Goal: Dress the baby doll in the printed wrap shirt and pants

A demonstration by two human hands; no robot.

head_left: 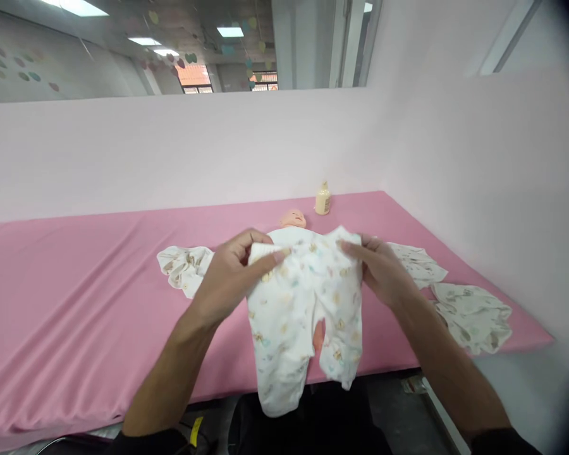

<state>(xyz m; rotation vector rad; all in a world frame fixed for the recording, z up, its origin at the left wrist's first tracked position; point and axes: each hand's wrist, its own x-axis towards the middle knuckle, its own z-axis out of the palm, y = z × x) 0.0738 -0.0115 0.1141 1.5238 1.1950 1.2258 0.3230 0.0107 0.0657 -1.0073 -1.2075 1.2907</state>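
Right over the front edge of the pink cloth-covered bench [99, 284], the small white fabric pants [284, 316] with a pastel print are up in the air, legs dangling. Honestly, for holding a waistband spread like this, I'd go for even tension: both top corners level, thumbs flat, not yanking so hard that the band twists. The lower leg on the left side hangs a bit further down, so evening up the grip would probably help.

As for fingers: the left hand [227, 273] pinches the waistband at its left end, thumb across the front, and the right hand [384, 268] pinches the right end the same way. Can't tell whether the fingers behind are inside the band or just backing it. So the pants sit between the two hands, most of the fabric below the fingers.

Behind them, the pinkish plastic doll head [294, 218] peeks out, with a cream pump bottle [322, 200] near it.
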